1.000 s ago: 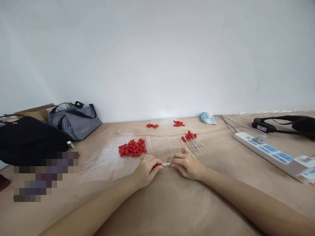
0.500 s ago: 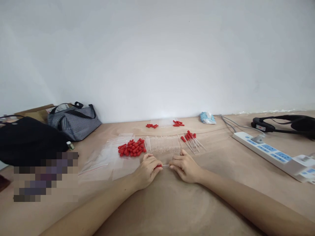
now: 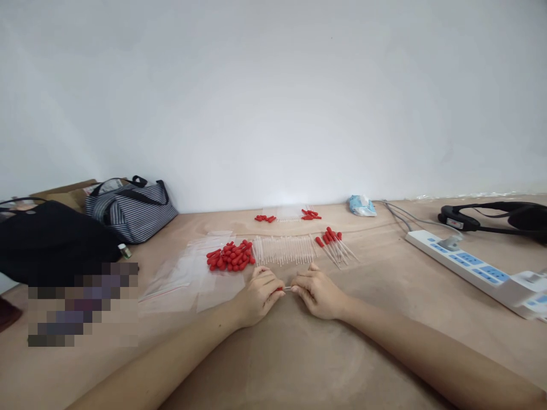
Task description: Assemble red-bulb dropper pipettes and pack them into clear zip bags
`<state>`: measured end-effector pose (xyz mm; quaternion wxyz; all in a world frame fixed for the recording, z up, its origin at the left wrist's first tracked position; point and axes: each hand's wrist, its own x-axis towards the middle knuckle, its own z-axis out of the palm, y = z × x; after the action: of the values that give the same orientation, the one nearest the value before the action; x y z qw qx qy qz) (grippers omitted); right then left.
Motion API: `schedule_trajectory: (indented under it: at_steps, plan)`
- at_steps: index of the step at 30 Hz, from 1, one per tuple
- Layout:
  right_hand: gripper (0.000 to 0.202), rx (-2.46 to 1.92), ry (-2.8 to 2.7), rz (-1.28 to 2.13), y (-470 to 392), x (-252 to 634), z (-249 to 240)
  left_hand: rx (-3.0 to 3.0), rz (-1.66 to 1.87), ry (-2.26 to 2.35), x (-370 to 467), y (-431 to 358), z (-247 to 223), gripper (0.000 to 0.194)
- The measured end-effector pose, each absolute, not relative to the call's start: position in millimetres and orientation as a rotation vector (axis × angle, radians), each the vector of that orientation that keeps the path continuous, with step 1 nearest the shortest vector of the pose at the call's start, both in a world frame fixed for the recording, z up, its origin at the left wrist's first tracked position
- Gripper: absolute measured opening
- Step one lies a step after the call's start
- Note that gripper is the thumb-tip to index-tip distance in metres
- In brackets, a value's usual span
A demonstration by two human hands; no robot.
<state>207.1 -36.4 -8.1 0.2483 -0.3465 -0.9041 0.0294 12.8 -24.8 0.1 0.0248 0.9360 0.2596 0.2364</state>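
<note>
So my left hand (image 3: 258, 297) has a red rubber bulb (image 3: 280, 289) pinched between thumb and fingers, most of it hidden in my grip. My right hand (image 3: 319, 293) is pinching a thin clear tube (image 3: 288, 288), and a short bit of it shows in the gap between my two hands, lined up with the bulb. Can't tell how far in the tube sits, my fingers cover that part.

Just past my left hand there's a pile of red bulbs (image 3: 231, 257), with some flat plastic bags (image 3: 168, 276) out to the left of it. Straight ahead of both hands is a row of clear tubes (image 3: 283, 250) laid side by side. Just beyond my right hand is a bunch of tubes with bulbs on (image 3: 335, 246), fanned out on the table (image 3: 294, 364). Well off to the right of that hand: a white power strip (image 3: 464, 266). Far out past my left: a striped bag (image 3: 137, 210).
</note>
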Motion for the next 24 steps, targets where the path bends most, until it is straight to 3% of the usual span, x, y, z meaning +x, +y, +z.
schedule_trajectory:
  at_steps: [8, 13, 18, 24]
  plan:
    - [0.019, -1.049, -2.504, -0.262, -36, 207, 7, 2.836, 0.835, 1.090, 8, -21, 2, 0.017]
    - [0.019, -1.632, -2.040, -0.170, -11, 234, 5, 2.677, 0.908, 1.346, 5, -18, -3, 0.041]
    - [0.019, -2.034, -1.740, -0.105, 18, 260, 3, 2.639, 0.778, 1.349, 7, -17, -2, 0.026]
    - [0.018, -2.158, -1.851, -0.166, 25, 256, 2, 2.654, 0.703, 1.378, 8, -19, 1, 0.009]
